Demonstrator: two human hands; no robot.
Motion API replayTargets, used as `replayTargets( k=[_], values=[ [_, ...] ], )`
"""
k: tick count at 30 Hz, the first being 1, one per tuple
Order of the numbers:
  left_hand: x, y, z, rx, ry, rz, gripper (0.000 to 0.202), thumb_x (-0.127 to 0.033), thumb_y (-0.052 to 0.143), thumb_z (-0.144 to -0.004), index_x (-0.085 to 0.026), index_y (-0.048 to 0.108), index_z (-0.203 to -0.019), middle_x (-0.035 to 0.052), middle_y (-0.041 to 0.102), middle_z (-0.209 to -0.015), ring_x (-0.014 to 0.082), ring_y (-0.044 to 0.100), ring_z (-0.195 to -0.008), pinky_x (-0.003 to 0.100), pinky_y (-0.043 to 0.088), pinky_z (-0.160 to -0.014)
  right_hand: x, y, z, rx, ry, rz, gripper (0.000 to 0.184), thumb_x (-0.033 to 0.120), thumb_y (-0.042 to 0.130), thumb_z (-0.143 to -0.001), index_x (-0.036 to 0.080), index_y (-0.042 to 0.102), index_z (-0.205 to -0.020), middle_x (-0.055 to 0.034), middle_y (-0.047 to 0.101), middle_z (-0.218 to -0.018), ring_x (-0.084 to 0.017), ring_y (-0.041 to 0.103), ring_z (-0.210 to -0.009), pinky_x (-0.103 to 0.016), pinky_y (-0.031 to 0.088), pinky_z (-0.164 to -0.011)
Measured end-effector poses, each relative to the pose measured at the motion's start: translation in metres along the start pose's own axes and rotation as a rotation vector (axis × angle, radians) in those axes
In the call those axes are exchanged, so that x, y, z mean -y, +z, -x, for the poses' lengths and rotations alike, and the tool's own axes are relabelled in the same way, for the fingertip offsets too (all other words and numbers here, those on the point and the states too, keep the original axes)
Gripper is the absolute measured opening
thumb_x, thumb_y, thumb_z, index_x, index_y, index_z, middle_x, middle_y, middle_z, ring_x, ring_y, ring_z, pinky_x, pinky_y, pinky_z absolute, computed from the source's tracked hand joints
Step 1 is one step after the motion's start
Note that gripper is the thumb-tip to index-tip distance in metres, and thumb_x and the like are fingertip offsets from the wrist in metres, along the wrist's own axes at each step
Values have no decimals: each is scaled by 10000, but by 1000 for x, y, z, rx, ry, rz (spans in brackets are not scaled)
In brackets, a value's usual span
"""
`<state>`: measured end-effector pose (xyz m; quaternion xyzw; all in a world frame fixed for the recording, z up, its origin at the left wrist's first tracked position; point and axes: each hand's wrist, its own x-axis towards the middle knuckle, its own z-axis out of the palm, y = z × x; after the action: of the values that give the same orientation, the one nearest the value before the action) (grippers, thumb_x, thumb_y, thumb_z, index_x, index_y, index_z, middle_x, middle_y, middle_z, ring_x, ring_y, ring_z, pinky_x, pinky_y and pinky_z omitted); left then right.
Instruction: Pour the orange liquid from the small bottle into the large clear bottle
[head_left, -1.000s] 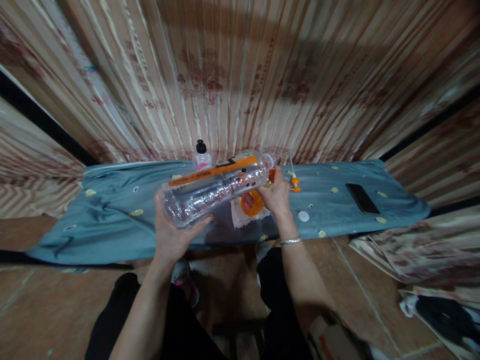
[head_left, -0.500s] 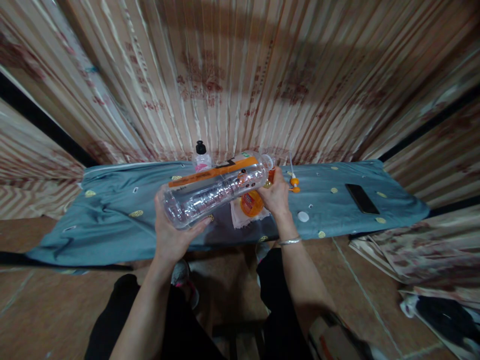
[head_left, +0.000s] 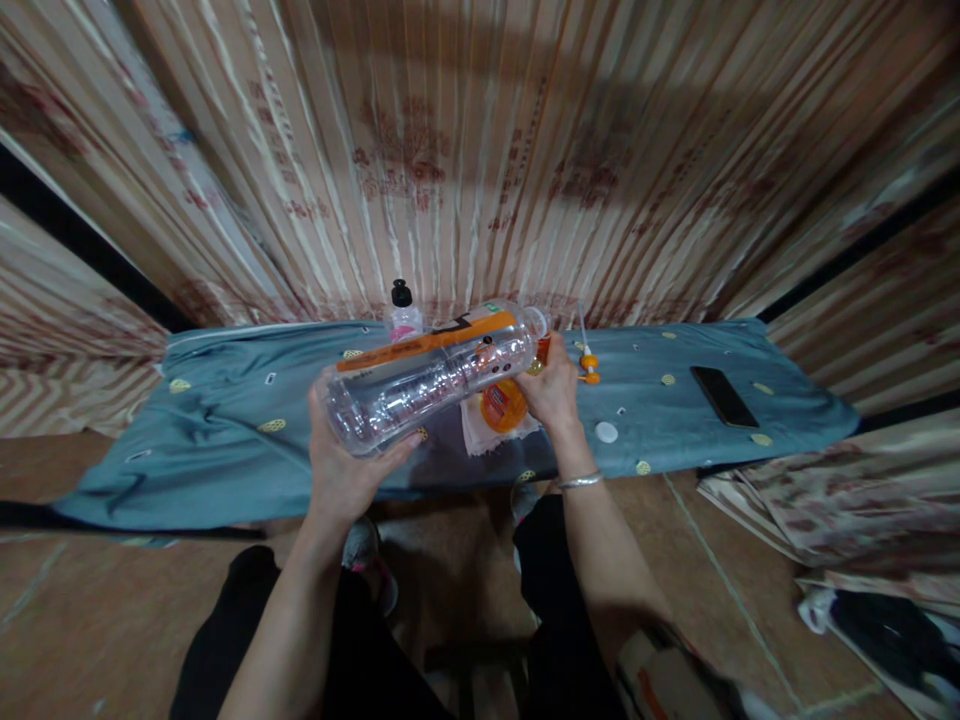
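Observation:
My left hand (head_left: 341,470) grips the base of a large clear plastic bottle (head_left: 427,380) with an orange label, tipped almost flat, its open mouth pointing right. My right hand (head_left: 553,390) is closed around a small orange bottle (head_left: 504,405), held upright just under the big bottle's mouth. Beneath them a pale cloth (head_left: 480,432) lies on the blue-grey sheet (head_left: 225,430) that covers the low table. A white cap (head_left: 606,432) rests on the sheet to the right of my right wrist.
A small bottle with a black cap (head_left: 403,310) stands at the table's back edge. An orange pump piece (head_left: 589,368) lies right of my hand, and a black phone (head_left: 724,396) farther right. Striped curtains hang behind. Folded fabric (head_left: 825,510) lies on the floor at right.

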<state>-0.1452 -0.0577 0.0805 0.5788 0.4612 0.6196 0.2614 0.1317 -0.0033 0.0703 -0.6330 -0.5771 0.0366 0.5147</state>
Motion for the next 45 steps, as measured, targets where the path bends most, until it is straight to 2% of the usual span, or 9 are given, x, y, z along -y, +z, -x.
replayTargets(
  k=[7, 10, 14, 20, 27, 31, 38, 45],
  values=[
    [-4, 1, -1, -6, -8, -28, 984, -648, 966, -546, -202, 554, -1320, 179, 598, -1455, 377, 613, -1389, 588, 492, -1208, 1, 0, 0, -6, -4, -20, 479, 441, 815, -798, 206, 607, -1159, -125, 780, -1055, -308, 740, -925, -501, 601, -900],
    [-5, 0, -1, -21, -6, -26, 1023, -620, 984, -523, -200, 544, -1345, 190, 605, -1448, 391, 616, -1383, 614, 482, -1211, 2, 0, 0, -9, 5, -5, 491, 448, 816, -793, 198, 609, -1162, -131, 779, -1047, -317, 741, -925, -501, 599, -889],
    [-3, 0, -1, -10, -8, -13, 1062, -585, 996, -522, -231, 511, -1398, 164, 624, -1426, 379, 629, -1367, 621, 478, -1216, 1, 0, 0, -18, -3, -4, 488, 458, 810, -797, 207, 608, -1162, -123, 778, -1052, -307, 739, -928, -480, 595, -890],
    [-7, 1, -1, -5, -34, -3, 978, -600, 990, -522, -203, 542, -1295, 185, 587, -1466, 412, 576, -1424, 646, 440, -1244, 0, 1, 0, -18, -3, -3, 507, 488, 810, -795, 210, 604, -1166, -123, 779, -1054, -314, 739, -937, -474, 595, -883],
    [-5, 0, -1, -5, -35, -5, 1013, -598, 990, -517, -199, 520, -1322, 203, 578, -1476, 407, 580, -1419, 655, 440, -1237, 1, 0, 0, -8, 7, -9, 507, 484, 816, -801, 212, 603, -1171, -124, 779, -1059, -308, 739, -931, -473, 598, -877],
    [-5, 0, -1, -11, -29, -30, 962, -612, 979, -532, -196, 553, -1287, 197, 593, -1461, 398, 590, -1413, 635, 446, -1235, -1, 0, 0, -7, -4, -1, 500, 473, 817, -802, 210, 607, -1172, -115, 778, -1043, -301, 736, -909, -475, 600, -870],
    [-1, 0, -1, -7, 11, -11, 1042, -595, 994, -526, -232, 519, -1378, 167, 603, -1456, 371, 614, -1394, 592, 478, -1221, -1, 1, 0, -25, -26, 11, 490, 473, 806, -811, 215, 607, -1177, -109, 783, -1035, -293, 738, -896, -461, 603, -847],
    [-8, 0, -2, -5, -23, -30, 947, -590, 988, -526, -193, 558, -1271, 195, 605, -1445, 399, 603, -1402, 619, 456, -1234, 3, -1, 0, 0, 2, -3, 520, 452, 809, -805, 196, 598, -1205, -132, 783, -1072, -316, 746, -952, -491, 599, -887]
  ],
)
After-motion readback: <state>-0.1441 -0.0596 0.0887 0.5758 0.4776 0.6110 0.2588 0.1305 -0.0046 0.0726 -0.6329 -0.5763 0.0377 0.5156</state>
